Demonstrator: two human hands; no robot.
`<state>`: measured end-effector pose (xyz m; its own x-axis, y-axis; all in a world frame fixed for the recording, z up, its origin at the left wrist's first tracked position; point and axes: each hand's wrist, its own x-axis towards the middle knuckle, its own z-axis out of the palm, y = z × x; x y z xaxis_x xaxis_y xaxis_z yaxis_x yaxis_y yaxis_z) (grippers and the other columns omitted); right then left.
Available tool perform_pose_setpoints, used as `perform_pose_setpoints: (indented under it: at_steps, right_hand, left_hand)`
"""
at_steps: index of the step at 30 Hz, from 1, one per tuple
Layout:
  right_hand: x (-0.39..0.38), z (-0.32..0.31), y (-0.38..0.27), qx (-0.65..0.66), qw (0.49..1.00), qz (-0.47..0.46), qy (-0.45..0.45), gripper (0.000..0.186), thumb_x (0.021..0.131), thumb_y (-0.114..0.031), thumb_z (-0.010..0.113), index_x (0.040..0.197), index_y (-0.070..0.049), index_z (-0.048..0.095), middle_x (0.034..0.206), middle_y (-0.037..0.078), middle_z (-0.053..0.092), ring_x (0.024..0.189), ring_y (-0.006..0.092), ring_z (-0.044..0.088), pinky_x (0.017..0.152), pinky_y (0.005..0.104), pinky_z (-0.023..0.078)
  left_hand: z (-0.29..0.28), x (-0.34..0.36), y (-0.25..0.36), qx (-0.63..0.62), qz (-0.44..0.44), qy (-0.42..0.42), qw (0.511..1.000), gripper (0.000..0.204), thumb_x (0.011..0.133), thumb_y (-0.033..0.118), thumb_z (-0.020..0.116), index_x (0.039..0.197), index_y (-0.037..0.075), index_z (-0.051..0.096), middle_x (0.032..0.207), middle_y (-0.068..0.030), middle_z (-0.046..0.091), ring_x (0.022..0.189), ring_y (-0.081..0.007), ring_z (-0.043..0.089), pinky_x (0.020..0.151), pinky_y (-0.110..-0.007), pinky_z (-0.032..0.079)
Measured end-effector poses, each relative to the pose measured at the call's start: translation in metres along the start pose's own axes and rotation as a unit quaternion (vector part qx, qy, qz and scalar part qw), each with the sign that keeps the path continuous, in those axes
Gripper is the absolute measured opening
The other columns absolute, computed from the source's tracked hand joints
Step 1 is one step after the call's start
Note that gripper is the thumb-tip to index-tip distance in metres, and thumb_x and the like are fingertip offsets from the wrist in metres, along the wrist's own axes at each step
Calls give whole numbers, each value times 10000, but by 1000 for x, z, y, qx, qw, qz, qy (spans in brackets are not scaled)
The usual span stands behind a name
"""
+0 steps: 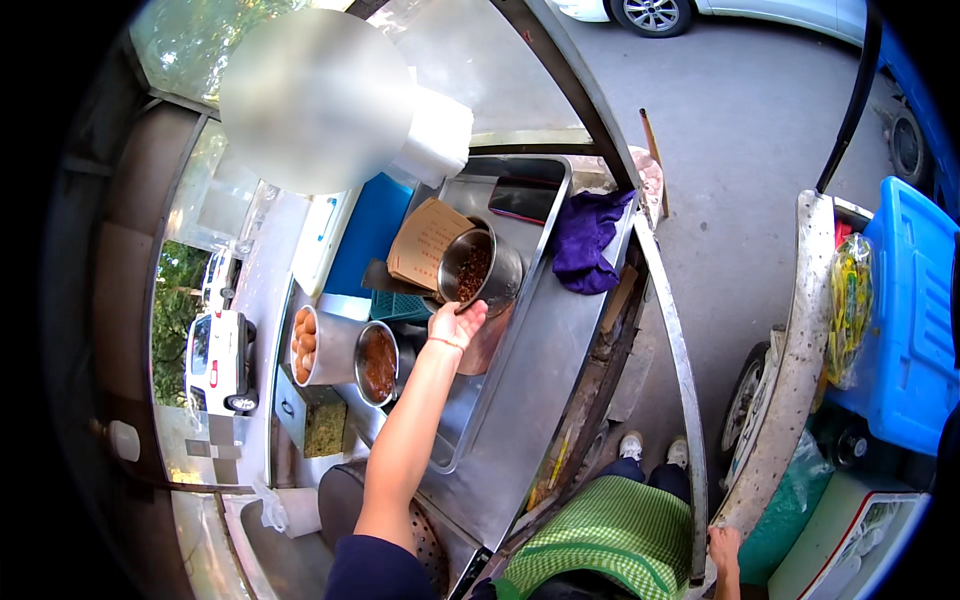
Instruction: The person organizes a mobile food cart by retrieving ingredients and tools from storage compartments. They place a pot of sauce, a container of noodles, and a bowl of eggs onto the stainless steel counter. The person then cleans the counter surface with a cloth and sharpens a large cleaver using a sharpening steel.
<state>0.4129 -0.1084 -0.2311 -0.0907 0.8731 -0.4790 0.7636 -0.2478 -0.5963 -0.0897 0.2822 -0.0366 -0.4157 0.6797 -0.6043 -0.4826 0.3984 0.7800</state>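
Street food stall: steel counter (530, 400), pot of brownish flakes (509, 265), eggs (304, 345), roadway (735, 130) alongside.

1 thin reddish band (446, 343) circles the left wrist (440, 354); navy sleeve (375, 570), green-checked apron (605, 535), dark trousers (672, 482), 2 white shoes (631, 445).

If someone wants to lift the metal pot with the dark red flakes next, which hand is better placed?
Probably the left: the left hand is at the rim of the metal pot, while the right hand is well away, near the curved speckled panel.
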Motion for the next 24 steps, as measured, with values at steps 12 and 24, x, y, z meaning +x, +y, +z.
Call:
perform_pose_setpoints:
  at_steps: [12, 24]
  right_hand:
    - [0, 9, 7, -81, 996, -31, -14, 184, 748, -156, 462, 643, -32, 547, 570, 172, 518, 544, 350, 522, 483, 448, 393]
    - [2, 7, -9, 29, 993, 111, -4, 404, 760, -309, 432, 541, 14, 536, 563, 233, 499, 570, 404, 508, 553, 460, 391]
  left_hand:
    - [199, 22, 11, 186, 72, -84, 976, 417, 786, 238, 534, 1121, 10, 438, 1231, -141, 361, 1174, -226, 320, 972, -407, 232]
    - [230, 172, 17, 92, -19, 219, 971, 326, 713, 273, 628, 953, 76, 527, 944, -72, 566, 751, -247, 554, 632, -393, 473]
